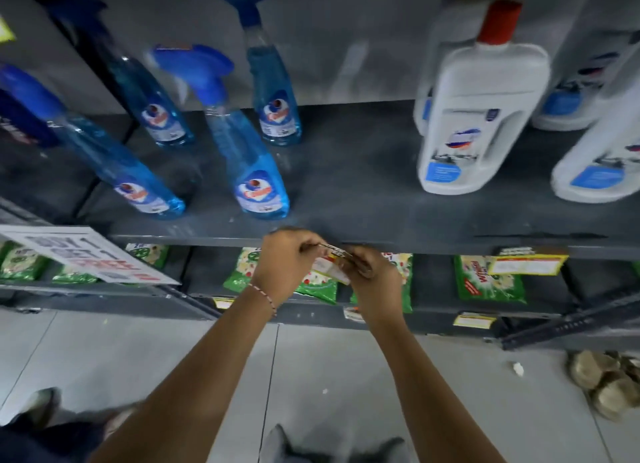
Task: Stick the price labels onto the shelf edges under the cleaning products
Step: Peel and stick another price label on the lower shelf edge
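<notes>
My left hand [284, 265] and my right hand [372, 275] meet just below the front edge [207, 240] of the dark grey shelf, both pinching a small price label [330, 260] between their fingertips. The label is white and yellow and partly hidden by my fingers. Above it on the shelf stand several blue spray bottles [258, 182] at the left and white jugs with red caps [474, 116] at the right. A yellow price label [528, 263] is stuck on the shelf edge to the right.
A white promotional sign [86, 255] hangs at the left shelf edge. Green detergent packets [488, 279] fill the lower shelf, with small yellow labels [472, 320] on its edge. Grey floor tiles lie below, with a brown bundle [609, 383] at the right.
</notes>
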